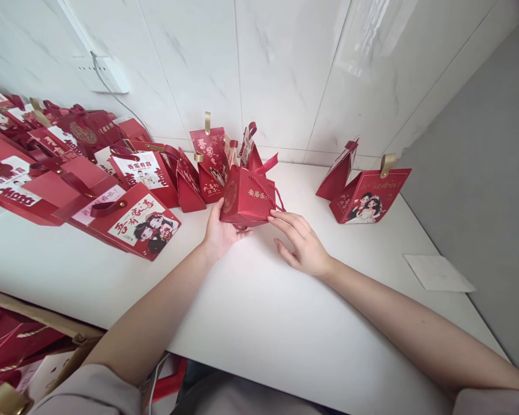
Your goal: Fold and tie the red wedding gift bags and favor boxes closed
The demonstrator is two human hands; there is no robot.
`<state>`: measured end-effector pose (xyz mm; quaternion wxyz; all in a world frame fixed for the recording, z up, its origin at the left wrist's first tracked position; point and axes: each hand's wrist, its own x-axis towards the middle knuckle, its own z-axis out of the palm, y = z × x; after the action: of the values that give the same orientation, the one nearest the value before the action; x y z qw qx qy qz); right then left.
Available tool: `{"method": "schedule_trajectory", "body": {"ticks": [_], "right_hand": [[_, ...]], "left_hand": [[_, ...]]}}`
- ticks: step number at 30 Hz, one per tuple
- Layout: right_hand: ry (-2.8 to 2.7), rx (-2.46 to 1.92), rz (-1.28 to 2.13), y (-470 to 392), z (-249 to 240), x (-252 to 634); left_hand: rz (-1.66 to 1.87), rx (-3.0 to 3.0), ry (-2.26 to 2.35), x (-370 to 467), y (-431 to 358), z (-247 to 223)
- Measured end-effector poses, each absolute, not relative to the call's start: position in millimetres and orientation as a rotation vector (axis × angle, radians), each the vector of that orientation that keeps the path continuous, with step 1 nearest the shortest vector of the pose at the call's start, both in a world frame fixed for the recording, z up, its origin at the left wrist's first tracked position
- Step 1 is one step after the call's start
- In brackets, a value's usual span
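Observation:
A red box (251, 199) with gold lettering and a red rope handle is tilted above the white table (259, 300). My left hand (225, 230) is under and around its left side, holding it. The fingertips of my right hand (298, 239) touch the box's lower right edge; its fingers are apart and hold nothing. Small red gift boxes (191, 181) stand right behind and left of the held box. To the right stand a red box with a couple printed on it (369, 199) and a narrower red one (338, 170).
Many red gift boxes (142, 222) crowd the table's left side. A white paper (436, 272) lies near the right edge. At lower left, a cardboard box (38, 320) holds red bags. A wall socket (101, 75) with a cable is on the tiled wall.

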<state>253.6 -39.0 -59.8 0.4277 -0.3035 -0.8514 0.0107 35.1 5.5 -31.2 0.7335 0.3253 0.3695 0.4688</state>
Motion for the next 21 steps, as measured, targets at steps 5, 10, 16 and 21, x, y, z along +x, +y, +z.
{"method": "schedule_trajectory", "body": {"ticks": [5,10,16,21], "right_hand": [[-2.109,-0.803,0.040,-38.8,-59.9,254.1],[-1.978,-0.971,0.210,-35.3,-60.1,257.0],[-1.620,-1.069,0.448,-26.0,-67.4,260.7],[-1.577,-1.092,0.638,-20.9,-74.6,262.0]], "left_hand": [[1.066,0.730,0.827,35.1,4.8,-31.3],[1.203,0.928,0.894,36.2,4.8,-31.7],[1.271,1.231,0.963,38.1,7.6,-38.8],[1.166,1.375,0.978,38.1,6.5,-44.3]]}}
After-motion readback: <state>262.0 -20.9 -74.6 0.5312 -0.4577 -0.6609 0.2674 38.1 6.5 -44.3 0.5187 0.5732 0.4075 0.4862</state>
